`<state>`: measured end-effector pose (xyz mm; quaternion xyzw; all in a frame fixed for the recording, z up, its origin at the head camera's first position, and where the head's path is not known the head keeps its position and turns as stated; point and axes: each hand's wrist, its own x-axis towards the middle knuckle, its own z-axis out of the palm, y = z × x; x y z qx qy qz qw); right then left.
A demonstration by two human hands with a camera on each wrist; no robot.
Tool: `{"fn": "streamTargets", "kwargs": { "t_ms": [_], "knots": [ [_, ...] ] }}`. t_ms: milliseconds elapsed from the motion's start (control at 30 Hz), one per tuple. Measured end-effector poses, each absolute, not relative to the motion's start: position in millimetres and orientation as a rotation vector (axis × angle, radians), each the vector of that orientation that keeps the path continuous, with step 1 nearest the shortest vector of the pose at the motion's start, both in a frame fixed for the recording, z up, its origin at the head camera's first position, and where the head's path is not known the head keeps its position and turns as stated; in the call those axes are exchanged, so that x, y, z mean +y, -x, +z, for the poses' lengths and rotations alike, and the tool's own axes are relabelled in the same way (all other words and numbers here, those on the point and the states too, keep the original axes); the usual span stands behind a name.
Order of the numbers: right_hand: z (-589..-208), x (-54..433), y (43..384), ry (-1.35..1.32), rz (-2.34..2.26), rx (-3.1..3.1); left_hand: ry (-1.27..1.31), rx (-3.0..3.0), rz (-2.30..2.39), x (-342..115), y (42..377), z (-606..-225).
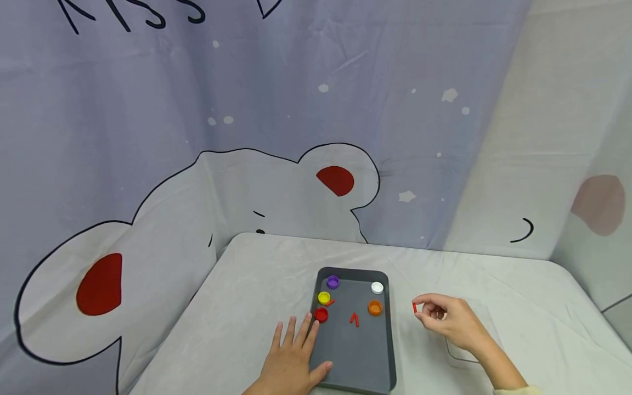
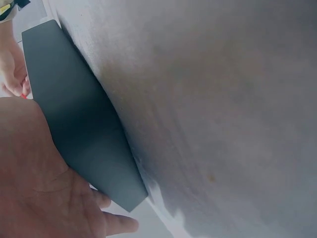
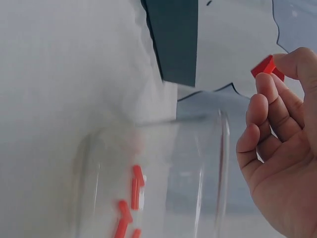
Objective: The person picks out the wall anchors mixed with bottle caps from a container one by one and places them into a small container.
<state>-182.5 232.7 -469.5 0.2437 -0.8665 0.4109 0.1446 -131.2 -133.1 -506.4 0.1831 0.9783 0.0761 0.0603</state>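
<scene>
My right hand point(image 1: 451, 318) pinches a small red stick point(image 1: 415, 308) between thumb and forefinger, raised to the right of the grey tray point(image 1: 353, 356). Below that hand stands a clear plastic box point(image 3: 213, 163) holding several red pieces point(image 3: 134, 193). Fingers spread, my left hand point(image 1: 291, 356) rests along the tray's left rim, its fingertips close to a red round cap point(image 1: 321, 314). Three more red sticks point(image 1: 357, 320) lie in the tray, two at the middle and one beside a yellow cap point(image 1: 323, 298).
Farther back in the tray sit a purple cap point(image 1: 333, 282) and a white cap point(image 1: 377, 288), with an orange cap point(image 1: 375, 308) at its right side. A white cloth point(image 1: 237, 307) covers the table. Behind it hangs a printed curtain point(image 1: 276, 99).
</scene>
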Motion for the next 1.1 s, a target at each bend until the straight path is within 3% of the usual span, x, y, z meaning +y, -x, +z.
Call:
{"fn": "streamTargets", "kwargs": {
  "t_ms": [467, 1100],
  "knots": [
    [-459.4, 271.5, 173.8, -0.494, 1.158, -2.623, -0.583, 2.983, 0.255, -134.3, 131.4, -507.6],
    [-477.6, 320.0, 180.6, -0.402, 1.059, -2.716, -0.561, 2.97, 0.246, -133.6, 130.4, -505.6]
  ]
}}
